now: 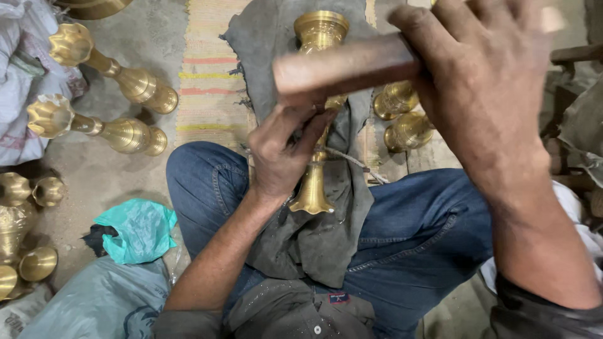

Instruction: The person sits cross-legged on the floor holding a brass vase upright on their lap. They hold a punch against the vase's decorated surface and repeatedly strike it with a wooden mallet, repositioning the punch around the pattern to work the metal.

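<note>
I sit cross-legged in blue jeans with a grey cloth spread over my lap. A tall brass lamp stand lies along the cloth, its wide cup end pointing away from me. My left hand grips the stand's stem near its middle. My right hand is raised close to the camera and holds a brown wooden handle, blurred, above the stand. The tool's head is out of view.
Two finished brass stands lie on the floor at the left, with more brass pieces at the left edge. Two brass cups sit beyond my right knee. A teal plastic bag and a striped mat lie nearby.
</note>
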`<state>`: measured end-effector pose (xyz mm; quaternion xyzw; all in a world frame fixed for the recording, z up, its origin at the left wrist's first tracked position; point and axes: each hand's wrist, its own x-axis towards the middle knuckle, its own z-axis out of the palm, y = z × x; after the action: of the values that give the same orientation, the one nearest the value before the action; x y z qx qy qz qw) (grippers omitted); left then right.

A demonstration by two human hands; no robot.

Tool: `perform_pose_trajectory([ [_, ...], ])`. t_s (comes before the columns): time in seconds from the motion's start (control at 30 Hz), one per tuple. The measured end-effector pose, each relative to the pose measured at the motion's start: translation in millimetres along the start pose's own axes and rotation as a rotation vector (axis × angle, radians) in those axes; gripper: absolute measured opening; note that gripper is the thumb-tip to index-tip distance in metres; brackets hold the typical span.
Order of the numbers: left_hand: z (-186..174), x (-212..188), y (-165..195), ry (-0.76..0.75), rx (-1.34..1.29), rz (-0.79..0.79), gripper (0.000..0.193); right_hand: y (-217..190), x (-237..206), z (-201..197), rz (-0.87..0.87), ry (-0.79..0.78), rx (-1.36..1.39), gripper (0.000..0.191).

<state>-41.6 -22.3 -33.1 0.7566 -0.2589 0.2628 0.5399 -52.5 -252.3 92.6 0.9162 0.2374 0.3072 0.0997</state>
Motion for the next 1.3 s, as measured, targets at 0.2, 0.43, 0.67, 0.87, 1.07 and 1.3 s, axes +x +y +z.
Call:
perform_pose_trajectory([
  [0.2,-1,1,3,-0.005,-0.048,-0.052,0.024,2,-10,-20,0.055,-0.026,-0.073,0.028],
  [0.43,0,3,6,0.006,-0.064,-0.047,0.027,4,-12,-13,0.055,-0.061,0.004,0.026],
  [0.67,-3,1,3,-0.028,-0.033,-0.076,0.023,1,-19,-15,0.071,-0.106,-0.002,0.022],
  [0.87,-3,1,3,-0.037,-0.083,-0.063,0.032,-4,-6,-26,0.041,-0.084,-0.009,0.028],
  [1.07,-4,3,8,-0.053,-0.108,-0.102,0.032,-8,-2,-23,0.163,-0.116,0.293,0.025],
  [1.3,-4,7,9,-0.092,-0.073,-0.176,0.037,-9,-7,-18,0.193,-0.117,0.320,0.028],
])
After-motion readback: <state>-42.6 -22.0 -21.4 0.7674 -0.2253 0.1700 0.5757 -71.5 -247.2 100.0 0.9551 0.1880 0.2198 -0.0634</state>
